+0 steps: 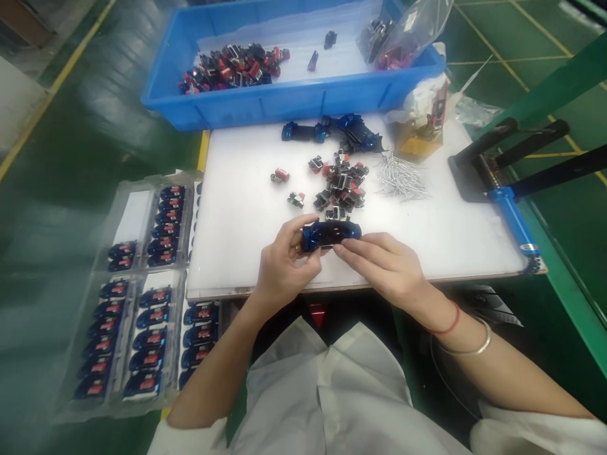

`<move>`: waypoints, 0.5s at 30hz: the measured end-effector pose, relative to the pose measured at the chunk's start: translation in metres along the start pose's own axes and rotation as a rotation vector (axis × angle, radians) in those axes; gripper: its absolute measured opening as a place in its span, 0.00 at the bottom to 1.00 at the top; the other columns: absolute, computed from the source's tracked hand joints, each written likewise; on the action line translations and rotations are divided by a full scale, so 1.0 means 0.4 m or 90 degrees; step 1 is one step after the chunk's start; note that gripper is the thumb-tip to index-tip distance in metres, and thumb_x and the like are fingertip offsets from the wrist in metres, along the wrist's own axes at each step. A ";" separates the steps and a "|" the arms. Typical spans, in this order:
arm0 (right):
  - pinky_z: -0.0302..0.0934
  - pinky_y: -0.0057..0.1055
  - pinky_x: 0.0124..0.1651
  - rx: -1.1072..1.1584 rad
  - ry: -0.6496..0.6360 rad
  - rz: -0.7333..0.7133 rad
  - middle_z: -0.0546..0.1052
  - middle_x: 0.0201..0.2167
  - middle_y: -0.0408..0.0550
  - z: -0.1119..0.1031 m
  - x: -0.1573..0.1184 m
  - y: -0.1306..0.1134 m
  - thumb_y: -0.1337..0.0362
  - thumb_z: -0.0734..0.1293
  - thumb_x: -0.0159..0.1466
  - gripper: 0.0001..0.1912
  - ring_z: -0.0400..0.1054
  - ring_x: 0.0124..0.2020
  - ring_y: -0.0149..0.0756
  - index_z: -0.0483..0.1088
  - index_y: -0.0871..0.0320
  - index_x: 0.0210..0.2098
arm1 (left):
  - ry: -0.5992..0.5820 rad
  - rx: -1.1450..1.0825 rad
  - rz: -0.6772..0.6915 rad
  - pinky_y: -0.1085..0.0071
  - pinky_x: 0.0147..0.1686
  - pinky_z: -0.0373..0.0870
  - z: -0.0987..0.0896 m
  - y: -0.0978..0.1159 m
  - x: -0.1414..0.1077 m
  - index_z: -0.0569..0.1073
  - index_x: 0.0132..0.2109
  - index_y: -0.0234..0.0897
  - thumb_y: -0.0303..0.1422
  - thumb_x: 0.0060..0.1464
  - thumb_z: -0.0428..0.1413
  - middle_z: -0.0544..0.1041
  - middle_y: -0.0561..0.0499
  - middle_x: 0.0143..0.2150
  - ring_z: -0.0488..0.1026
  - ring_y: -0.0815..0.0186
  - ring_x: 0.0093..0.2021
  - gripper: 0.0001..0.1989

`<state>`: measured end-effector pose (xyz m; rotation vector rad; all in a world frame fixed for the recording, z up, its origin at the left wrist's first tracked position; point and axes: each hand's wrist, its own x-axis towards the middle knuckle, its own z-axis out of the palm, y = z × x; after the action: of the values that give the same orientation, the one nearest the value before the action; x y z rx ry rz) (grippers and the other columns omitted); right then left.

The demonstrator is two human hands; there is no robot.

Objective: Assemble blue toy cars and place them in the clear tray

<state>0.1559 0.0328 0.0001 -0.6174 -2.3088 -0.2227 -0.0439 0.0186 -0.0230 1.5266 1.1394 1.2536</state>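
Observation:
A blue and black car-shaped shell (333,234) is held just above the white tabletop (237,234), near its front edge. My left hand (288,258) grips the shell's left end between thumb and fingers. At its right end and lower edge, the fingers of my right hand (386,265) press together against it. Just beyond the shell lies a heap of small black, silver and red parts (342,183). Two more such parts, one red-topped (280,175) and one smaller (296,200), lie apart to the left.
Behind stands a blue bin (284,104) with many small parts and a plastic bag. More blue shells (355,131) and thin silvery pins (402,178) lie on the table. Clear trays (114,272) of finished-looking shells are at left. A blue-handled tool (515,221) stands right.

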 end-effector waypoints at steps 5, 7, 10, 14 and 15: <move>0.75 0.36 0.36 -0.014 0.008 -0.016 0.81 0.37 0.55 0.004 -0.003 0.005 0.80 0.66 0.66 0.12 0.73 0.34 0.39 0.74 0.64 0.46 | 0.011 0.026 0.023 0.72 0.49 0.80 0.002 0.000 -0.004 0.68 0.59 0.40 0.24 0.54 0.59 0.82 0.51 0.46 0.82 0.66 0.44 0.25; 0.75 0.36 0.36 -0.012 0.011 -0.013 0.81 0.37 0.55 0.008 -0.005 0.006 0.80 0.67 0.65 0.12 0.73 0.34 0.39 0.74 0.64 0.46 | 0.020 0.041 0.020 0.73 0.47 0.80 0.003 0.002 -0.005 0.69 0.58 0.39 0.24 0.54 0.59 0.82 0.51 0.44 0.82 0.66 0.41 0.24; 0.75 0.36 0.36 -0.003 0.020 -0.012 0.81 0.37 0.57 0.012 -0.008 0.007 0.81 0.67 0.64 0.11 0.73 0.34 0.40 0.74 0.68 0.45 | 0.021 0.060 0.025 0.72 0.47 0.80 0.002 0.001 -0.008 0.68 0.58 0.40 0.25 0.54 0.59 0.82 0.51 0.44 0.82 0.66 0.42 0.25; 0.75 0.36 0.36 0.005 0.009 -0.010 0.81 0.38 0.57 0.011 -0.009 0.009 0.81 0.67 0.65 0.10 0.73 0.34 0.40 0.74 0.67 0.44 | 0.014 0.071 0.044 0.71 0.49 0.80 0.001 -0.005 -0.010 0.68 0.59 0.41 0.25 0.54 0.60 0.81 0.50 0.47 0.82 0.64 0.46 0.26; 0.75 0.36 0.36 0.006 0.006 -0.010 0.81 0.38 0.56 0.010 -0.009 0.010 0.80 0.67 0.65 0.10 0.73 0.34 0.40 0.75 0.67 0.44 | 0.016 0.075 0.046 0.71 0.49 0.80 0.001 -0.006 -0.010 0.68 0.59 0.41 0.25 0.54 0.60 0.81 0.51 0.47 0.82 0.64 0.46 0.26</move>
<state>0.1577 0.0362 -0.0055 -0.5913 -2.3051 -0.2214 -0.0442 0.0154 -0.0261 1.6563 1.2018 1.2754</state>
